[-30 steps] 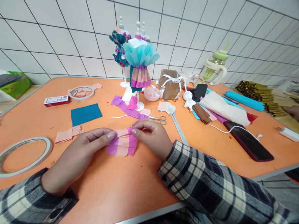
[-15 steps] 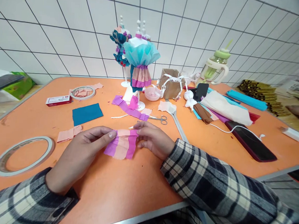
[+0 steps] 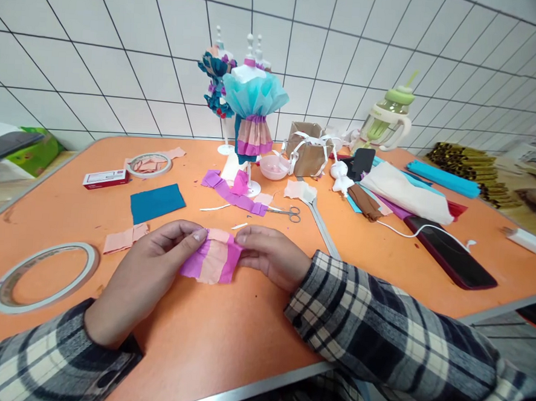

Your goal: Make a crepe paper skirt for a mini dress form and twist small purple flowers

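Observation:
A small piece of crepe paper (image 3: 213, 259), striped purple, peach and magenta, hangs between my two hands just above the table. My left hand (image 3: 148, 272) pinches its upper left corner between thumb and fingers. At the upper right corner, my right hand (image 3: 271, 255) grips the paper the same way. The top edge looks folded over. Just behind the hands lie a strip of purple paper (image 3: 232, 197), small scissors (image 3: 289, 213) and a white scrap (image 3: 239, 226). A blue paper rectangle (image 3: 157, 203) and a folded peach piece (image 3: 124, 238) are beside my left hand.
Tape rolls (image 3: 43, 277) and a small red-white box (image 3: 106, 178) lie left. Behind stand dress forms in paper outfits (image 3: 255, 97), a pink bowl (image 3: 274, 166) and a brown bag (image 3: 310, 151). At right are a bottle (image 3: 386, 120), folded papers (image 3: 407, 191) and a phone (image 3: 450, 254).
My right hand has shifted slightly left and its fingers have closed further on the paper's corner. The striped paper has moved a little left and its top is more gathered.

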Available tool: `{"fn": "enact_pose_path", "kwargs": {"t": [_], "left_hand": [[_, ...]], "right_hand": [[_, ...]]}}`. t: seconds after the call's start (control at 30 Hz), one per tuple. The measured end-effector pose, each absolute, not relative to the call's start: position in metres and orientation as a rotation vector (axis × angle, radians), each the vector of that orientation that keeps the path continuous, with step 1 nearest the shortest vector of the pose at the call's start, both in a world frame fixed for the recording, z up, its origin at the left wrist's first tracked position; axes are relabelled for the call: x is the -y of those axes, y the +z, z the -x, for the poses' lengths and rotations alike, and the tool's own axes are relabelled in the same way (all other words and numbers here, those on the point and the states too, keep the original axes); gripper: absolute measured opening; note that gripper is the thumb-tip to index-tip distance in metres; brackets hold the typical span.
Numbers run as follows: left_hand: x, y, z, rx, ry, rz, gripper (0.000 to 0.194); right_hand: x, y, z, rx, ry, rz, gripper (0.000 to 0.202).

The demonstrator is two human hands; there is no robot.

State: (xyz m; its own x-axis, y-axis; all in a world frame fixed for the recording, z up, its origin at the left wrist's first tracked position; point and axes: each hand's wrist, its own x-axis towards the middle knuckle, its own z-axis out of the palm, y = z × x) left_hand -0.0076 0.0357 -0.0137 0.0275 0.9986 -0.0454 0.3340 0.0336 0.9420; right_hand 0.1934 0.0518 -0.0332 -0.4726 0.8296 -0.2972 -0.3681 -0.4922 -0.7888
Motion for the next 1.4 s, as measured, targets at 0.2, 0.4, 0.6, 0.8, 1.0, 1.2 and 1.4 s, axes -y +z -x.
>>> {"fn": "enact_pose_path", "kwargs": {"t": [0.2, 0.4, 0.6, 0.8, 1.0, 1.2, 1.4], "left_hand": [[-0.038, -0.020, 0.012, -1.447, 0.912, -1.427, 0.034], [-0.039, -0.022, 0.010, -1.262, 0.967, -1.302, 0.045], [-0.043, -0.028, 0.013, -1.263, 0.922, -1.198, 0.029], [-0.043, -0.027, 0.014, -1.285, 1.001, -1.203, 0.032], [-0.041, -0.019, 0.012, -1.429, 0.917, -1.448, 0.041], [-0.045, -0.023, 0.012, -1.281, 0.983, -1.216, 0.049], [-0.044, -0.025, 0.013, -1.170, 0.928, -1.126, 0.043]], "right_hand": [[-0.051, -0.033, -0.192, 0.851, 1.963, 0.889, 0.043], [-0.055, -0.041, -0.191, 0.968, 1.784, 0.941, 0.031], [-0.052, -0.036, -0.194, 1.073, 1.763, 0.908, 0.033], [-0.049, -0.033, -0.192, 1.090, 1.858, 0.923, 0.052], [-0.056, -0.037, -0.195, 1.314, 1.570, 1.042, 0.047], [-0.050, -0.034, -0.194, 1.300, 1.669, 0.922, 0.088], [-0.051, -0.038, -0.192, 1.430, 1.547, 0.924, 0.065]]}}
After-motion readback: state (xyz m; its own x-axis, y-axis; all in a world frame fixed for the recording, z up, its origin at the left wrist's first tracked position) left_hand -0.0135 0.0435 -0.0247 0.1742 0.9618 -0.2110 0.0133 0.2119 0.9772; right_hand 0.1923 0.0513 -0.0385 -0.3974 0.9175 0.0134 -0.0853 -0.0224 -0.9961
